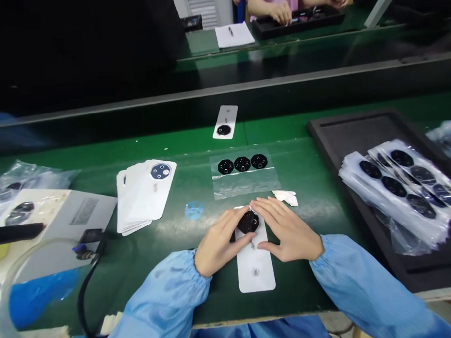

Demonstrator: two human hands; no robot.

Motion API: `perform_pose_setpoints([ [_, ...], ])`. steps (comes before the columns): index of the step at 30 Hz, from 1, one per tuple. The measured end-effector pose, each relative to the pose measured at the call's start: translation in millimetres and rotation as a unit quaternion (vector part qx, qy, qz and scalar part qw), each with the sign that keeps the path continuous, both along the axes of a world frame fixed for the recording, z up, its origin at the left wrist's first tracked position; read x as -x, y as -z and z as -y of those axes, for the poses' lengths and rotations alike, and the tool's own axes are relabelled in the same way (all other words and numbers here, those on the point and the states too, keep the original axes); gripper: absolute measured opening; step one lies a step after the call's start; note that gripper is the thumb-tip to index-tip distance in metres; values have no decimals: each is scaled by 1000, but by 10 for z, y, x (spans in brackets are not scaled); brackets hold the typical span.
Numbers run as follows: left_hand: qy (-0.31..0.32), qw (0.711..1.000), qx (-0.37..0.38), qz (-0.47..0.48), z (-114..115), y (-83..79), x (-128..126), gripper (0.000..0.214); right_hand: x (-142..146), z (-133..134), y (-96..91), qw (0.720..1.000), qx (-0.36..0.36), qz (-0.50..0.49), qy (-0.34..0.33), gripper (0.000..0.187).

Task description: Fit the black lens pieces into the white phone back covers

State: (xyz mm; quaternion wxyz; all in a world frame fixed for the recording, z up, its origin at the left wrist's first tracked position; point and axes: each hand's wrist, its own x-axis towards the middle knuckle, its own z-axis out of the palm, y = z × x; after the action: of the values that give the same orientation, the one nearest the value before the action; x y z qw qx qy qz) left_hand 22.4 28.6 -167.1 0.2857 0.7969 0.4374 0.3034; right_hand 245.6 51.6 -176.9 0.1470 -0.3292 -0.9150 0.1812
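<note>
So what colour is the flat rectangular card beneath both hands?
The card is white with grey markings; head view.

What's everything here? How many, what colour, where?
table: one, green, centre
card: one, white, front centre
disc: one, black, on that card
card stack: one, white, left
lone card: one, white, back centre
clear sheet: one, transparent, centre
small discs: three, black, on clear sheet
crumpled scrap: one, white, near clear sheet
tray: one, dark, right
packets: several, clear with black, on tray
box: one, white, left
hose: one, clear, front left
paper: one, white, back
pen: one, dark, on paper
co-worker: one, pink clothing, back
left hand: one, blue sleeve, left of disc
right hand: one, blue sleeve, right of disc
</note>
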Motion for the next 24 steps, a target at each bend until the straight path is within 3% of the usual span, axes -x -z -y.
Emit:
perform_pose_setpoints([
  [17,-3,999,-2,-49,-41,106,-30,67,8,-20,-13,1000,25,-1,-2,81],
  [24,-4,999,14,-37,-57,107,-29,70,13,-22,-22,999,33,-15,2,87],
])
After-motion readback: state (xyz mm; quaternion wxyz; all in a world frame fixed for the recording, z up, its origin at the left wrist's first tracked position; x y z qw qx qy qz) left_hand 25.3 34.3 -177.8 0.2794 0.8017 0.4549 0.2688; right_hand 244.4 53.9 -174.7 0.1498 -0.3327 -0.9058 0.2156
